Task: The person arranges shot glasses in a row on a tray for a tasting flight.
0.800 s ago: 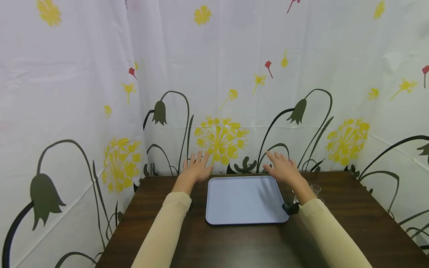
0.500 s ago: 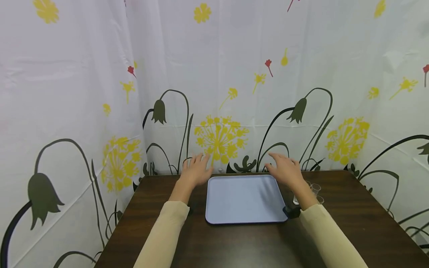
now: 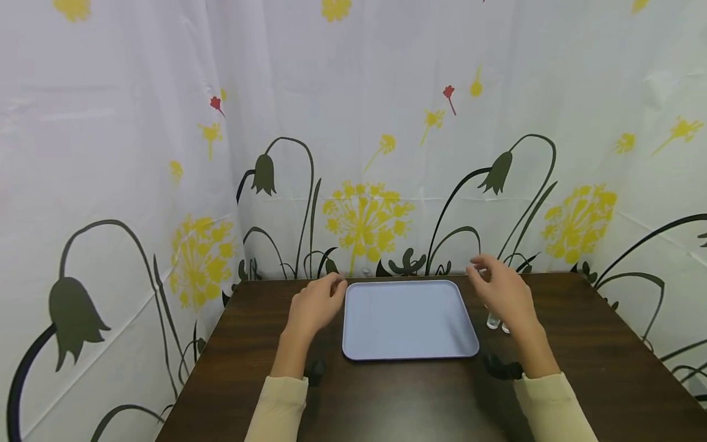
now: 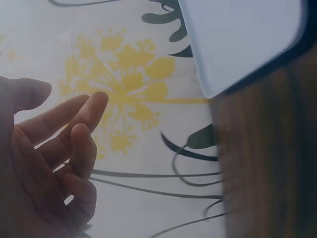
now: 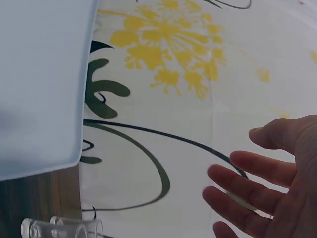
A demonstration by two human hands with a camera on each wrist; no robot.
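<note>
A pale blue-grey rectangular tray [image 3: 409, 319] lies on the dark wooden table. Beside its left edge, my left hand [image 3: 315, 304] hovers with its fingers loosely bent; the left wrist view shows nothing between the thumb and fingers [image 4: 81, 151]. To the tray's right, my right hand [image 3: 505, 293] is held in the air, fingers slightly bent and apart, holding nothing in the right wrist view. Small clear glasses [image 3: 493, 320] stand behind and below that hand, partly hidden by it. Part of these clear glasses [image 5: 57, 229] also appears low in the right wrist view.
The brown table [image 3: 397, 399] reaches back to a white curtain [image 3: 353, 92] printed with yellow, red and green flowers. Black straps [image 3: 501, 368] with cameras sit at the wrists, below the cream sleeves [image 3: 278, 405].
Both hands have drawn back toward me and spread apart, the right one moving rightward in front of the glasses. Their fingers have bent from nearly straight. The view has tipped slightly downward.
</note>
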